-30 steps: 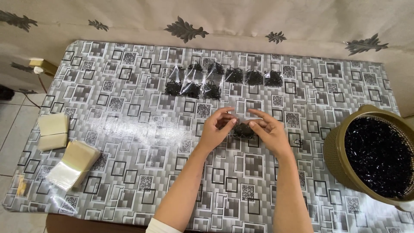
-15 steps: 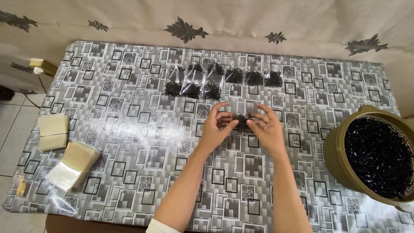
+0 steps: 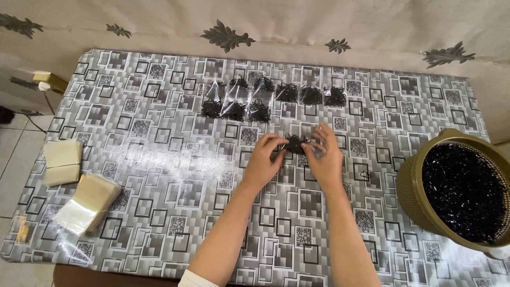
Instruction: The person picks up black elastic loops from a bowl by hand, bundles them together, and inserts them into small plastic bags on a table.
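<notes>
Both my hands meet over the middle of the table and hold one small clear bag of black pieces (image 3: 295, 143). My left hand (image 3: 265, 157) pinches its left side. On the bag's right side my right hand (image 3: 325, 154) grips with the fingers spread over it. The bag hovers just above the patterned tablecloth (image 3: 159, 175). Beyond it, toward the far edge, lie two rows of similar filled clear bags (image 3: 265, 98).
An olive basket (image 3: 419, 202) full of loose black pieces stands at the right edge. Stacks of empty clear bags (image 3: 87, 202) and a cream stack (image 3: 62, 161) lie at the left edge. A wall with a leaf pattern runs behind the table.
My hands have carried the small bag away from me, toward the rows of filled bags. Nothing else has moved.
</notes>
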